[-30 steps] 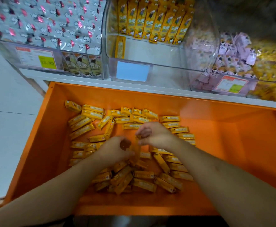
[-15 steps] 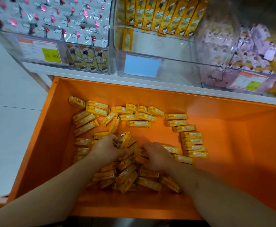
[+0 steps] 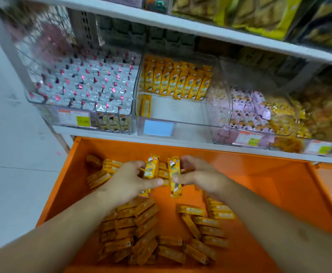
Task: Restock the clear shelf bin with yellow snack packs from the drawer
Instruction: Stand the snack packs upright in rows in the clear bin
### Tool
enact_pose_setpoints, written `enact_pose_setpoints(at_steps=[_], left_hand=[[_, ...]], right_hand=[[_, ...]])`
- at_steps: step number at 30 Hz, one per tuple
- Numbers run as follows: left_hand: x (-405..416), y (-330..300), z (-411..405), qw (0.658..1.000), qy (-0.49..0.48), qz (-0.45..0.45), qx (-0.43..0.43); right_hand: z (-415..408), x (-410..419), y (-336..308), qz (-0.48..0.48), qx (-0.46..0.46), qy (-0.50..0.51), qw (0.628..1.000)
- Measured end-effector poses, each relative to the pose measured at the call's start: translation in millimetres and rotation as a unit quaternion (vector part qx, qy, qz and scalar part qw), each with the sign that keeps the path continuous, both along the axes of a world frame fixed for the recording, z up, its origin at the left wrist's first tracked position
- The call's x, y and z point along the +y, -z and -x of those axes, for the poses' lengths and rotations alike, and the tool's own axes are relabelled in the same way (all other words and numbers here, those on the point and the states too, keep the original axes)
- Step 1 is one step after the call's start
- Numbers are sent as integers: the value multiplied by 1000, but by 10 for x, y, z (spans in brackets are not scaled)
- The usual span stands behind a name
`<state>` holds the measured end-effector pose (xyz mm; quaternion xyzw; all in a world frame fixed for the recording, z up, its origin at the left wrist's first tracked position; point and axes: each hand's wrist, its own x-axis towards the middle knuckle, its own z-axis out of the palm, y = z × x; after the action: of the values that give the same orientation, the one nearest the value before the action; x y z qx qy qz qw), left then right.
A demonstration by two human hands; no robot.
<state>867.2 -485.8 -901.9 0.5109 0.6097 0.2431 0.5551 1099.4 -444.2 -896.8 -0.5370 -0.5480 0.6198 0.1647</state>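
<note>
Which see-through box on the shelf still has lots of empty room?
The middle clear bin, with the blank blue tag. Its yellow packs stand only along the back, with bare floor in front. The silver-pack bin and pink-pack bin beside it look full.

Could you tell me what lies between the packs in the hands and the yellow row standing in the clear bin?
In the head view: the orange drawer's back wall, the white shelf edge, the clear bin's front with a blue label, then bare bin floor.

Both hands (image 3: pixel 162 179) now up off the drawer (image 3: pixel 259 178) pile, several yellow snack packs (image 3: pixel 162 171) upright between them.
</note>
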Motion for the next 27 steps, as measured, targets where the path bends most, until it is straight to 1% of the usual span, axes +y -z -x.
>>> enact_pose_setpoints(at_steps=[3, 5, 8, 11, 14, 18, 22, 27], left_hand=[[-89, -440, -80, 999, 13, -27, -35], [-184, -663, -130, 998, 28, -41, -46], [-281, -845, -116, 996, 32, -70, -55], [-363, -956, -68, 994, 14, -69, -87], [-410, -988, -67, 993, 6, -59, -105], [-357, -1001, -52, 983, -36, -12, -181], [-271, -1026, -50, 969, -69, 18, -235], [-162, -992, -49, 971, -77, 28, -222]], right_hand=[[-55, -166, -495, 8, 112, 12, 994], [-60, -297, -705, 15, 161, 32, 986], [-68, -460, -851, 9, 216, 63, 974], [-44, -600, -914, 16, 266, 99, 959], [-11, -638, -901, 15, 283, 127, 951], [22, -520, -919, -4, 271, 143, 952], [59, -389, -904, -5, 281, 121, 952], [82, -308, -964, -2, 254, 92, 963]])
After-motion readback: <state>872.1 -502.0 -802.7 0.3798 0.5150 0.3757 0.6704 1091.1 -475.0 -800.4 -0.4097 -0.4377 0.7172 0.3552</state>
